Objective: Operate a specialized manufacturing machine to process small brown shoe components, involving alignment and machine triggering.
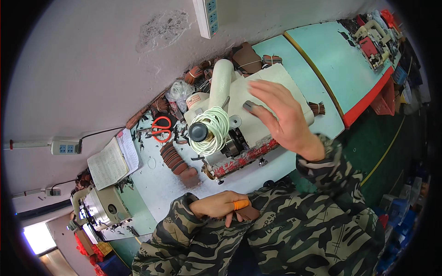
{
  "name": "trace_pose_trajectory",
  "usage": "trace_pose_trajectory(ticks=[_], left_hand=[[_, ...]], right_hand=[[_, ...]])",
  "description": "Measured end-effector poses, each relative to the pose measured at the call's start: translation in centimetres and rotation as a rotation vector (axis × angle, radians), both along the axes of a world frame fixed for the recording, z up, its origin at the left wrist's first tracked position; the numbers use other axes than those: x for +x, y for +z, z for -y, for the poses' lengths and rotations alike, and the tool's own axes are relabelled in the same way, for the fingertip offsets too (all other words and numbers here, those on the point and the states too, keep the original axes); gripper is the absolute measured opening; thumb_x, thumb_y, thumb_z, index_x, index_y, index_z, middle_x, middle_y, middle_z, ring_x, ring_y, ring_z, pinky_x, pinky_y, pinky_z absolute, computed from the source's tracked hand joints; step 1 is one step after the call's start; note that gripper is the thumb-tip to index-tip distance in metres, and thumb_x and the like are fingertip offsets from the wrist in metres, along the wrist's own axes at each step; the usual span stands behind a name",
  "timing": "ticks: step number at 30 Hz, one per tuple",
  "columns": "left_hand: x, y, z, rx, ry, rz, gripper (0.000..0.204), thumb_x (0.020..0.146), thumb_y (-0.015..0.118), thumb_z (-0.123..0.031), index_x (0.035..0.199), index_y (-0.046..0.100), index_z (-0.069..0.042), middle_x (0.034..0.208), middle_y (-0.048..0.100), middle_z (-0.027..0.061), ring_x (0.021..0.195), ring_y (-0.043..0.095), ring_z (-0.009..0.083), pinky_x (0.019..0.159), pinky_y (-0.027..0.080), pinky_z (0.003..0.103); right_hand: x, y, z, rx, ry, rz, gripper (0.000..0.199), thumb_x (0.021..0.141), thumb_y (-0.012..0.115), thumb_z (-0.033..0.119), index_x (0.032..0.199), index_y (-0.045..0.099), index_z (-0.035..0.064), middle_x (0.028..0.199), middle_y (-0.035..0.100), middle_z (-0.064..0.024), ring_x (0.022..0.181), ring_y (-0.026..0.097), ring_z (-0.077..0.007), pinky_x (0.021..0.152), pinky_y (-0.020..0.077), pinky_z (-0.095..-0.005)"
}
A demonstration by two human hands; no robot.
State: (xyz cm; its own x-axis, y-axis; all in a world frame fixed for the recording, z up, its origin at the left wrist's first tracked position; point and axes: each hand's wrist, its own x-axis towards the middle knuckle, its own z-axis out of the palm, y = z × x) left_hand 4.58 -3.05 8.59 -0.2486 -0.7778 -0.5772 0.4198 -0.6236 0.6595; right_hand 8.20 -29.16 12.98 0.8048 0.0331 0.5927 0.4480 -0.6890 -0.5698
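Note:
My left hand [218, 205] is closed on a brown flat piece [248, 212], held low against the camouflage jacket. An orange cover [241, 204] wraps one of its fingers. My right hand [285, 115] is raised over the cream machine's flat plate [264, 99], fingers stretched and apart, nothing in them that I can see. Its thumb has a dark grey tip. Beside it stands the machine's round arm [222, 80], with a coil of pale green cord [212, 133] around a black knob [198, 132]. A row of stacked brown strips [174, 158] lies left of the machine.
Orange-handled scissors [161, 129] lie among dark scraps on the white table. An open notebook [109, 162] is farther left, near a second machine [103, 207]. Tied brown bundles [247, 58] line the wall. At the far right are another machine [372, 46] and a red bin [383, 97].

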Motion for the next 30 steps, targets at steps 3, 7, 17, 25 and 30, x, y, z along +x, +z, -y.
trace_pose_trajectory(ticks=[3,7,17,25,30], left_hand=[[-0.1,1.2,0.0,-0.009,0.049,-0.010,0.032,0.102,0.037,-0.024,0.120,0.050,0.000,0.096,0.065,0.0091,0.057,0.064,0.0117,0.046,0.041,0.017],[-0.1,2.0,-0.5,-0.055,0.070,0.007,0.033,0.102,0.037,-0.025,0.119,0.050,0.000,0.092,0.066,0.0074,0.058,0.065,0.0126,0.046,0.040,0.018],[3.7,0.3,-2.6,0.348,0.763,0.631,0.028,0.098,0.040,-0.016,0.092,0.058,0.005,0.065,0.063,0.0091,0.045,0.060,0.0151,0.036,0.042,0.023],[5.7,0.9,-2.8,0.387,0.684,0.569,0.026,0.096,0.042,-0.011,0.099,0.060,0.008,0.072,0.062,0.0098,0.053,0.061,0.0130,0.037,0.049,0.025],[5.5,0.7,-1.8,0.356,0.691,0.552,0.026,0.095,0.042,-0.010,0.103,0.060,0.008,0.073,0.062,0.0097,0.053,0.061,0.0137,0.037,0.048,0.025]], right_hand=[[2.3,7.5,-2.2,0.024,0.523,-0.220,0.031,0.089,0.058,0.019,0.112,0.058,-0.0012,0.099,0.064,-0.0169,0.091,0.060,-0.0316,0.079,0.0465,-0.0370],[6.1,9.1,-3.5,0.072,0.944,-0.540,0.032,0.090,0.058,0.023,0.110,0.059,-0.0020,0.081,0.065,-0.0158,0.072,0.061,-0.0272,0.067,0.0462,-0.0353],[1.2,5.0,-5.0,0.424,0.354,-0.060,0.022,0.085,0.066,0.016,0.099,0.063,-0.0003,0.077,0.065,-0.0099,0.071,0.062,-0.0143,0.062,0.0463,-0.0283],[-3.2,-3.4,-2.8,0.481,0.204,-0.888,0.017,0.085,0.066,0.008,0.097,0.064,-0.0041,0.073,0.066,-0.0074,0.066,0.062,-0.0103,0.060,0.0494,-0.0243],[-3.1,-5.2,-3.2,0.357,0.237,-0.829,0.018,0.081,0.067,0.010,0.092,0.063,-0.0042,0.075,0.067,-0.0134,0.067,0.065,-0.0205,0.061,0.0504,-0.0302]])
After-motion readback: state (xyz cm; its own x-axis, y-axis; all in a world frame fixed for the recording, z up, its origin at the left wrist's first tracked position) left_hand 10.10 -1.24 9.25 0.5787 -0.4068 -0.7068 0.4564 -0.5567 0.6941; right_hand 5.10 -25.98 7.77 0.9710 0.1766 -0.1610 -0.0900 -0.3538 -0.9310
